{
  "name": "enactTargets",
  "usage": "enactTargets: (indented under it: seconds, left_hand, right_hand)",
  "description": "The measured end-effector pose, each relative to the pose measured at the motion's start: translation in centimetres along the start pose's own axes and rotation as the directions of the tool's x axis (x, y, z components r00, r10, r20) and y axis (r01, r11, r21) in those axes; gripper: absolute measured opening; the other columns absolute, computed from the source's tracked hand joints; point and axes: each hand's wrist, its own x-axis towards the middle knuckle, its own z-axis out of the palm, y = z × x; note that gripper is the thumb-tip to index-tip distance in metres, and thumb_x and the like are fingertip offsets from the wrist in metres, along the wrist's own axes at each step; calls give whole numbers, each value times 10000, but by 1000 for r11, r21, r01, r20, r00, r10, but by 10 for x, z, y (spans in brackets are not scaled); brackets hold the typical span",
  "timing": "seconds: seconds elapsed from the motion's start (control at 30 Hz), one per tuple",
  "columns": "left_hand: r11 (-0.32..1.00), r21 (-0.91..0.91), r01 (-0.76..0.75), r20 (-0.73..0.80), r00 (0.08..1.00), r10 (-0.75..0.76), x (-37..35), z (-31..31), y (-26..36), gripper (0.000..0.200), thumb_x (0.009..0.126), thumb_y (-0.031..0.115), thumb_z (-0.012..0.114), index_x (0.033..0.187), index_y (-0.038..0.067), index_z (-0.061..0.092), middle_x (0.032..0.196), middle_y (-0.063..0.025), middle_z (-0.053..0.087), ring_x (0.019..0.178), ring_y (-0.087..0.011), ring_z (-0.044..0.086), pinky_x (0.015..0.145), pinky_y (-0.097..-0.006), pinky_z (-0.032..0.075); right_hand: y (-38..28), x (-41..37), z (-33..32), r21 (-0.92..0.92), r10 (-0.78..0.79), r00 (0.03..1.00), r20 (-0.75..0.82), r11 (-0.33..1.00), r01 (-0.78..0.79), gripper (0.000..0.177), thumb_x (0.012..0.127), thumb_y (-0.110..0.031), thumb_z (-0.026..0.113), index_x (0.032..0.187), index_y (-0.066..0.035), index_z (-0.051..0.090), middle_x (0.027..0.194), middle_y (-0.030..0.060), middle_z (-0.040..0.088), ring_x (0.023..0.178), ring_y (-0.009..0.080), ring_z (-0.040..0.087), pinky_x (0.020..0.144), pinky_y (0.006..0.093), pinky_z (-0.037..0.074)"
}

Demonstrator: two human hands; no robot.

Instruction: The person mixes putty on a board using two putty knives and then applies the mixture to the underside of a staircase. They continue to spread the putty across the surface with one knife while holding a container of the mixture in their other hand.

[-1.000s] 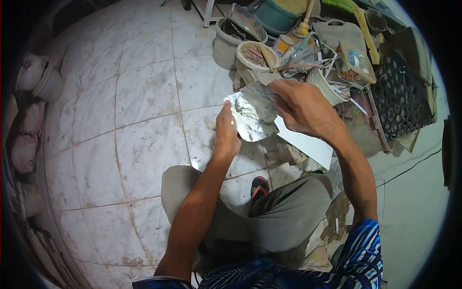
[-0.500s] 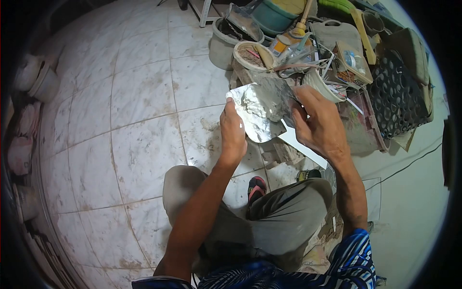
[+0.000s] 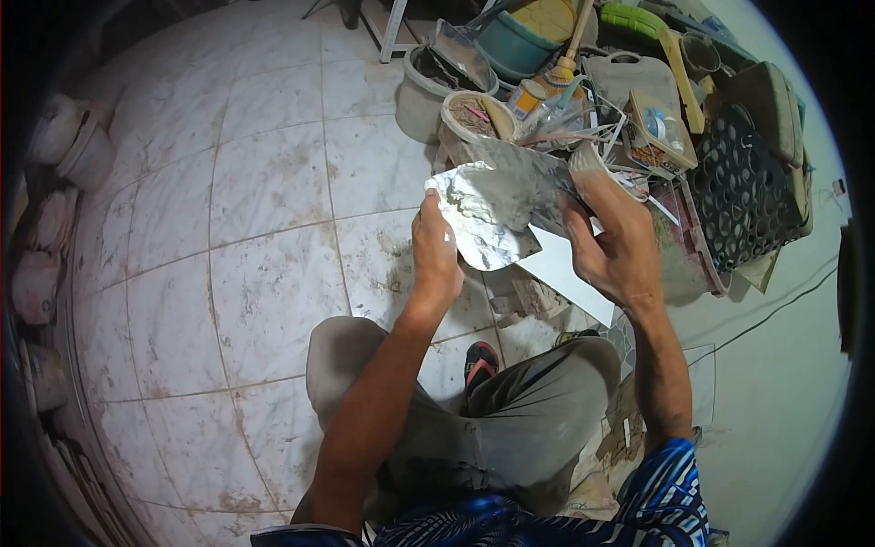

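Note:
My left hand (image 3: 436,246) grips the left edge of a pale plate (image 3: 488,251) that carries a lumpy white paste (image 3: 469,205), its thumb on top. My right hand (image 3: 615,237) is closed round the near end of a flat grey scraper blade (image 3: 529,178). The blade lies tilted over the right part of the plate, touching the paste. The handle of the scraper is mostly hidden by my fingers. Beneath my right hand a white flat board (image 3: 574,283) slants down to the right.
Beyond my hands stand a grey bucket (image 3: 422,109), a small round tub (image 3: 469,114), a teal basin (image 3: 524,41) and a box of small items (image 3: 658,137). A black perforated mat (image 3: 747,187) leans at the right. More buckets (image 3: 87,155) stand far left on the tiled floor (image 3: 269,182).
The scraper and my right hand have shifted slightly right relative to the plate. More of the white board shows below them. My left hand keeps its hold.

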Motion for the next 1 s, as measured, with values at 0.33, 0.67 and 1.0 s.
enactTargets:
  seconds: [0.33, 0.67, 1.0]
  left_hand:
    - [991, -33, 128, -29, 991, -129, -5, 0, 33, 490, 1022, 350, 372, 1315, -10, 530, 1246, -135, 636, 1103, -261, 649, 987, -399, 517]
    - [992, -30, 122, 32, 992, -121, -6, -1, 38, 491, 1016, 324, 329, 1288, -29, 535, 1227, -159, 641, 1107, -261, 646, 961, -405, 533]
    - [987, 6, 162, 189, 969, -160, -21, 6, 53, 557, 964, 342, 355, 1354, -35, 485, 1280, -157, 615, 1161, -269, 619, 1012, -406, 482]
  right_hand:
    - [23, -36, 23, 148, -232, 962, -145, 956, 253, 591, 700, 179, 611, 1250, -35, 630, 1143, 172, 676, 1019, 326, 682, 867, 357, 532]
    - [35, -81, 59, 180, -161, 987, 14, 971, 156, 840, 646, 210, 552, 1450, 5, 423, 1366, 250, 521, 1242, 408, 541, 1031, 423, 461]
    - [36, -80, 77, 118, -187, 982, -8, 975, 187, 957, 627, 195, 609, 1517, -8, 320, 1384, 247, 448, 1246, 422, 504, 1026, 428, 464]
